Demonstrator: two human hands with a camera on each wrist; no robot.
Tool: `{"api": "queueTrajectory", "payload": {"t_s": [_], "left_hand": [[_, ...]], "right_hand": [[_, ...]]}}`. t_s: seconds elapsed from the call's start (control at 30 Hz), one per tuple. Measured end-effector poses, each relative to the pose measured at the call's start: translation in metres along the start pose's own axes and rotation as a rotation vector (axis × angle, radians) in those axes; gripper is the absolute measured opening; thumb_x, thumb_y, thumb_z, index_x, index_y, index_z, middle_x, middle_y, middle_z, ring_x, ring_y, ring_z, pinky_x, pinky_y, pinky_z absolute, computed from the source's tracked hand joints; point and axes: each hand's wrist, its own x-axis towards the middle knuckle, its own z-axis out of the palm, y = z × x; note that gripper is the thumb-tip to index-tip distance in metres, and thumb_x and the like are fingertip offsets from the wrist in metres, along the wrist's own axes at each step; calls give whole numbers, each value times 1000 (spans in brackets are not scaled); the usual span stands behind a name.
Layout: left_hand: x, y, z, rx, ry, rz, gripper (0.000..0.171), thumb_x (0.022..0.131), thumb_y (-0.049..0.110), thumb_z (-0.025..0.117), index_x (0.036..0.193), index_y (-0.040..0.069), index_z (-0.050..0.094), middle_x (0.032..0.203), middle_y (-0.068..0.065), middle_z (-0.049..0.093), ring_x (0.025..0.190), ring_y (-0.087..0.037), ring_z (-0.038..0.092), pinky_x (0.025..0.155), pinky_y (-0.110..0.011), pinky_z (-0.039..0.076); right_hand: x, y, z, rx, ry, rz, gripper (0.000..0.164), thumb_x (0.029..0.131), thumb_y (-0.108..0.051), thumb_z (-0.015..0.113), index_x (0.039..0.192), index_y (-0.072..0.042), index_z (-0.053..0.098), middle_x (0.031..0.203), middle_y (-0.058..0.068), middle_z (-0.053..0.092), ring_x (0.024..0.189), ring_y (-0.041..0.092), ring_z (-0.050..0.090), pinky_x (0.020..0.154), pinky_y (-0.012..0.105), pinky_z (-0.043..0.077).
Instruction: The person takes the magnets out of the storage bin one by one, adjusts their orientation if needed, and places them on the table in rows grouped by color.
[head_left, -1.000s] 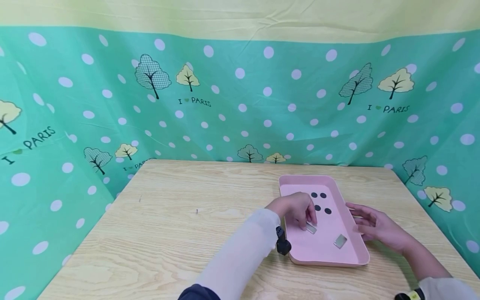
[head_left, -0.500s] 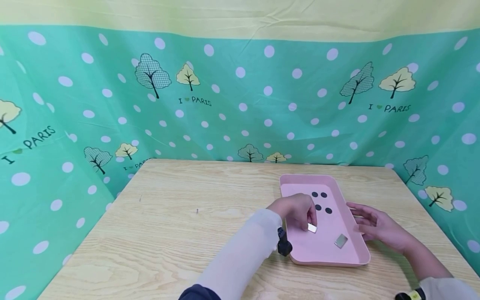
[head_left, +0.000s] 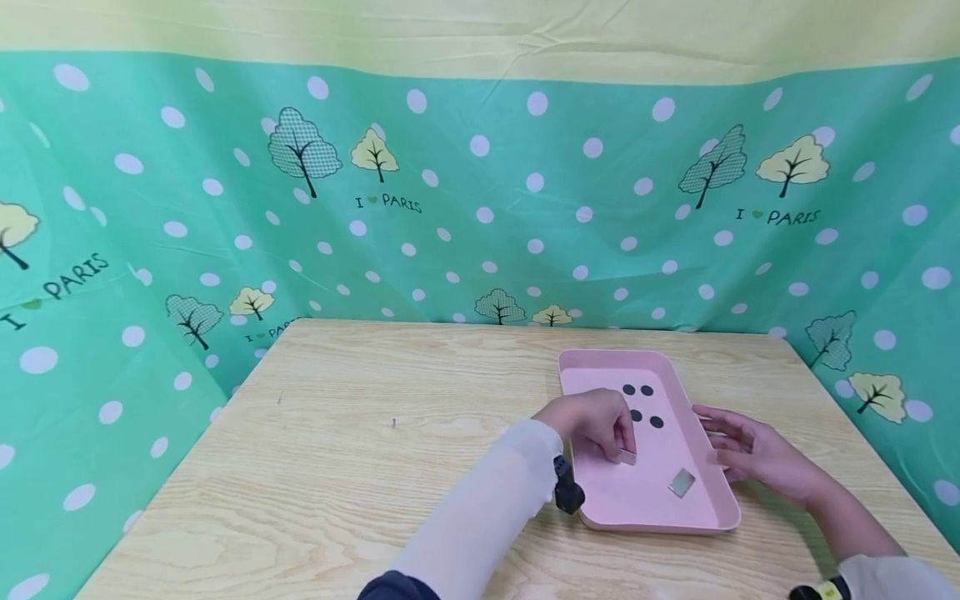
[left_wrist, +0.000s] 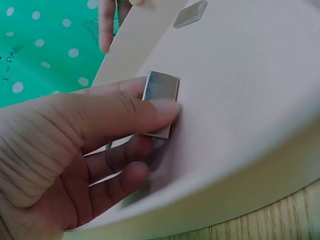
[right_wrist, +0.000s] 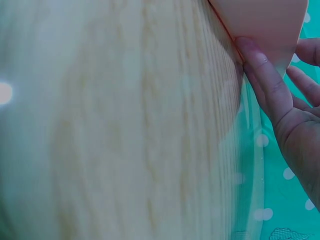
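My left hand reaches into the pink tray and pinches a flat silver metal block between thumb and fingers. The left wrist view shows this block tilted up, its lower part covered by the thumb. A second silver block lies flat on the tray floor, nearer the front right corner. Several black discs lie toward the tray's far end, partly behind the left hand. My right hand touches the outer right wall of the tray with extended fingers; in the right wrist view its thumb rests against that wall.
The tray sits on the right part of a wooden table. A green dotted curtain hangs behind the table and at its sides. A tiny dark mark shows on the tabletop left of the tray.
The silver block in my left hand has tilted, so less of its face shows in the head view. The right hand, tray, discs and second block have stayed put.
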Motion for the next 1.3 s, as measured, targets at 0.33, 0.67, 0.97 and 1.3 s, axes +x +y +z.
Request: {"api": "queueTrajectory", "payload": {"t_s": [0.33,0.67,0.97,1.3], "left_hand": [[-2,-2,-5,-168,29,71,18,76,-7,78,87,8,78,67,5,68,52,-5,51,48,-16,43],[-2,2,-12,-152,44,154,21,79,-4,73,93,11,79,72,3,70,52,-6,50,48,-17,42],[-7,7,-20,-140,62,210,19,81,1,77,97,10,79,72,7,68,56,-6,55,53,-18,48],[-15,6,-26,-157,97,258,21,80,1,78,99,9,78,75,8,68,64,-5,59,58,-19,51]], "right_hand": [[0,0,0,9,-11,-3,64,97,-5,57,151,4,22,135,-1,53,110,2,59,78,44,57],[0,1,0,19,-29,-34,61,98,-3,54,150,3,24,132,-6,55,110,4,60,77,46,57],[1,1,-1,-6,-14,-8,64,98,-5,56,151,3,23,140,19,48,110,3,60,78,45,57],[2,-2,0,-21,4,28,67,97,-8,58,150,5,20,137,9,53,109,3,60,79,44,57]]}}
